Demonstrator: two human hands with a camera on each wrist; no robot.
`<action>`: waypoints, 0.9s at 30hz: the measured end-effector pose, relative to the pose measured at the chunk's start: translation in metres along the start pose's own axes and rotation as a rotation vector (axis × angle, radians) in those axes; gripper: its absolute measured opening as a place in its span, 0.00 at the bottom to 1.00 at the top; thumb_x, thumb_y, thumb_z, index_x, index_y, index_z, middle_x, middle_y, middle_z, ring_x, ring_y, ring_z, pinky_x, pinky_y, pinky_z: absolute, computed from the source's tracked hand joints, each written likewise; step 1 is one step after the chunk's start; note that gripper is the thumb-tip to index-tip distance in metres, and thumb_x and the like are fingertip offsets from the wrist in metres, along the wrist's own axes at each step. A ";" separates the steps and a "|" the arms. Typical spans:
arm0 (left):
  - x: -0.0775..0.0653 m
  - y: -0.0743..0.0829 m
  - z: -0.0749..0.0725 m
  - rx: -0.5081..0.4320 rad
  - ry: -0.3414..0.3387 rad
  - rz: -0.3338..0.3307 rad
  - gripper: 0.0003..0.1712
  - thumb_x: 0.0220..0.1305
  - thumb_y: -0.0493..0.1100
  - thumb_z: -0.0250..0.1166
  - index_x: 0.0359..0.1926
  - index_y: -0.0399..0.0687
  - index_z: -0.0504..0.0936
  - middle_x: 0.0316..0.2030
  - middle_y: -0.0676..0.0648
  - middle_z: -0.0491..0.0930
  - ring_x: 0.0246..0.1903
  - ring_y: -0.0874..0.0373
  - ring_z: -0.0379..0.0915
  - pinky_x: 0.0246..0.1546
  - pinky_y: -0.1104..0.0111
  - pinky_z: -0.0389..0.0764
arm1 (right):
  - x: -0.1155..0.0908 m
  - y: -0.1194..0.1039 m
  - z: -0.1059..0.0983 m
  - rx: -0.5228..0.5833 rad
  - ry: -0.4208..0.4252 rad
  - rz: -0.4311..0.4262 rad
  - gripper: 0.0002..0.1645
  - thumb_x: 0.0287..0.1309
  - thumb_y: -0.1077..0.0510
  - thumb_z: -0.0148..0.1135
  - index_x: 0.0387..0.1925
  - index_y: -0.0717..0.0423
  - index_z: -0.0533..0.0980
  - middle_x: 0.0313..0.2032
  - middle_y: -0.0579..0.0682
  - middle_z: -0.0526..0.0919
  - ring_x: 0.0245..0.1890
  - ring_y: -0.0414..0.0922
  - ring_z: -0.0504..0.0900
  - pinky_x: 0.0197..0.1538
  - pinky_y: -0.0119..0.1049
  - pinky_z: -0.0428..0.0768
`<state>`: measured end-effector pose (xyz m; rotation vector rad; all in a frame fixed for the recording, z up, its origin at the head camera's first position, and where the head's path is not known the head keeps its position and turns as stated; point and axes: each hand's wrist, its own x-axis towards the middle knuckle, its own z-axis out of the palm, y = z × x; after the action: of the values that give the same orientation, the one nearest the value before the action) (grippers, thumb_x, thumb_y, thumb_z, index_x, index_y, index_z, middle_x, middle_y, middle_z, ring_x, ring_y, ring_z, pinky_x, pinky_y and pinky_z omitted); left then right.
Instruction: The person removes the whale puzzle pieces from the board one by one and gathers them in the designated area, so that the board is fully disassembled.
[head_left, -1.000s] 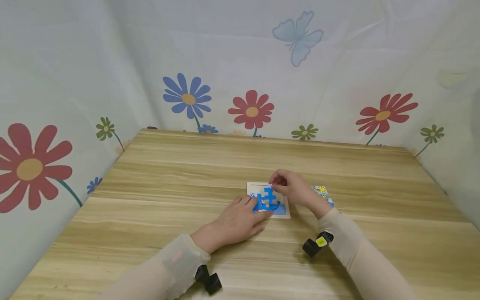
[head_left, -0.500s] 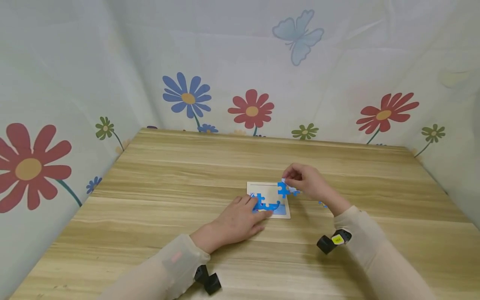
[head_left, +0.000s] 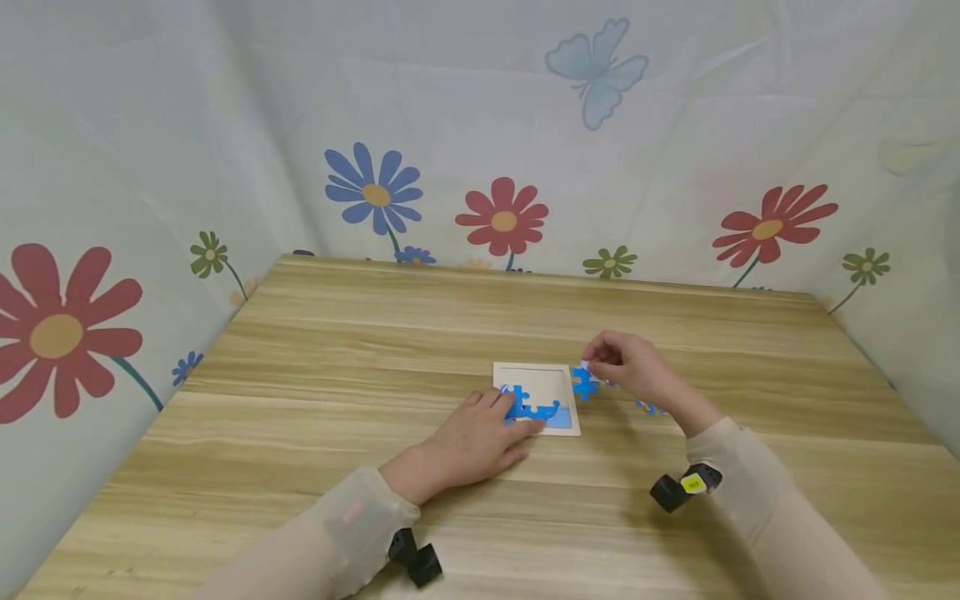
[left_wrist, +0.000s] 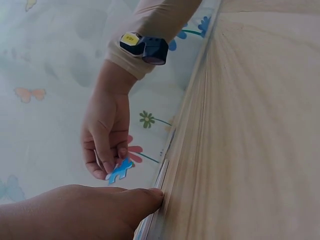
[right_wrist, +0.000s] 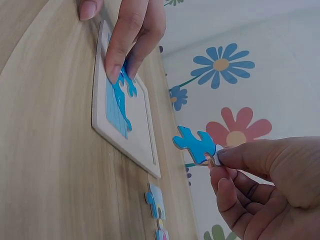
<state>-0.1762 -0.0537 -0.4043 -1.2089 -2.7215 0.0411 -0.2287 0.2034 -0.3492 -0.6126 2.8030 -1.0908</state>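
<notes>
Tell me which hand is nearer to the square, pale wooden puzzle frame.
Left. The left hand rests on the frame; the right hand is raised off its right side, pinching a blue jigsaw piece.

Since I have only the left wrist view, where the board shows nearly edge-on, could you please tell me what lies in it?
Observer: Blue puzzle pieces lie in the near part of the board, as the head view shows.
Operator: Thank you; what is the left hand touching there?
Observer: Its fingertips rest on those blue pieces, seen from the right wrist.
Operator: And are there pieces outside the board?
Observer: Yes, loose pieces lie on the table, to the board's right.
</notes>
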 end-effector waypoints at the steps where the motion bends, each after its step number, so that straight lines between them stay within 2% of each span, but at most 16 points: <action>1: 0.000 0.000 0.000 0.000 0.002 -0.001 0.24 0.69 0.59 0.54 0.64 0.68 0.73 0.55 0.42 0.75 0.56 0.48 0.69 0.61 0.54 0.70 | -0.001 0.001 -0.001 0.001 0.000 0.001 0.06 0.63 0.65 0.58 0.41 0.64 0.76 0.34 0.55 0.79 0.30 0.42 0.73 0.30 0.28 0.74; 8: 0.000 0.000 0.000 0.012 0.011 -0.003 0.23 0.69 0.59 0.54 0.64 0.69 0.73 0.55 0.42 0.75 0.55 0.49 0.69 0.61 0.55 0.70 | -0.009 0.011 -0.007 -0.005 -0.007 0.023 0.06 0.62 0.66 0.57 0.40 0.66 0.75 0.34 0.56 0.79 0.31 0.42 0.74 0.32 0.27 0.76; 15: -0.001 0.001 -0.002 0.005 -0.003 0.000 0.24 0.69 0.59 0.54 0.64 0.68 0.72 0.56 0.43 0.75 0.57 0.48 0.69 0.61 0.55 0.70 | -0.017 0.021 -0.010 -0.045 -0.002 0.037 0.06 0.62 0.67 0.57 0.40 0.65 0.76 0.32 0.54 0.79 0.30 0.42 0.71 0.31 0.27 0.72; 27: -0.001 0.001 -0.004 0.002 0.022 0.005 0.23 0.68 0.58 0.55 0.63 0.67 0.74 0.53 0.42 0.76 0.55 0.48 0.70 0.59 0.55 0.71 | -0.026 0.039 -0.016 -0.043 -0.038 0.065 0.05 0.61 0.68 0.57 0.38 0.67 0.75 0.30 0.53 0.79 0.27 0.38 0.72 0.29 0.28 0.73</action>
<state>-0.1736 -0.0541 -0.4007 -1.2088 -2.6995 0.0309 -0.2214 0.2501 -0.3649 -0.5364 2.7997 -0.9999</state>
